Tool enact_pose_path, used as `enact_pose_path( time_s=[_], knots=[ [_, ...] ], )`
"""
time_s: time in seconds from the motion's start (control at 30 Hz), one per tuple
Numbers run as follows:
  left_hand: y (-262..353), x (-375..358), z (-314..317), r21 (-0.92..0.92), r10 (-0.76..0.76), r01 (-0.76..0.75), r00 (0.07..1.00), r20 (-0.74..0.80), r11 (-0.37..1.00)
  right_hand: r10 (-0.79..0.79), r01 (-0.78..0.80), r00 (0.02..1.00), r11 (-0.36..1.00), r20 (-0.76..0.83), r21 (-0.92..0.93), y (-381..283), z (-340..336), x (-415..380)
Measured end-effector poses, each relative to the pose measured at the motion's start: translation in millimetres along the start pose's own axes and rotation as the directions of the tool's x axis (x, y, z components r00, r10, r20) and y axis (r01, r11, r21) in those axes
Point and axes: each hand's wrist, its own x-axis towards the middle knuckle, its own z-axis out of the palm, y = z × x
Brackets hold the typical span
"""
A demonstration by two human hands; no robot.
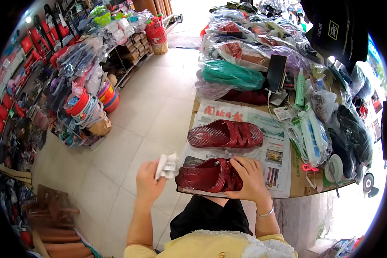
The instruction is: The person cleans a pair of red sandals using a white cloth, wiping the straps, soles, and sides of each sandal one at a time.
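Note:
Two dark red plastic sandals lie on a newspaper (277, 129) at the near end of the table. The nearer sandal (200, 175) has its heel toward the left, close to the table edge. My right hand (250, 178) grips its toe end, fingers over the straps. Just left of that heel, my left hand (150, 178) pinches a crumpled white cloth (167, 167) with a small printed label. The farther sandal (223, 134) lies parallel behind, untouched by either hand.
Farther along the table are a smartphone (275, 73) on a cable, a green tube (299, 90), a green plastic-wrapped bundle (232, 74) and piled bagged goods. A white cup (333, 167) stands near the right edge. Stacked buckets (77, 105) and a wooden stool (51, 206) stand left.

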Motion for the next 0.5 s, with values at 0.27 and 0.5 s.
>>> enact_pose_path(
  time_s=[0.27, 0.5],
  knots=[
    [68.7, -0.6, 46.5, 0.001, 0.362, -0.364, 0.927, 0.101, 0.932, -0.034, 0.035, 0.999, 0.998, 0.015, -0.053, 2.4, 1.3, -0.5],
    [-1.9, -11.6, 13.1, 0.098, 0.145, -0.142, 0.989, -0.026, 0.985, -0.014, 0.015, 1.0, 0.999, 0.021, -0.042, 2.2, 2.0, -1.1]
  ],
)
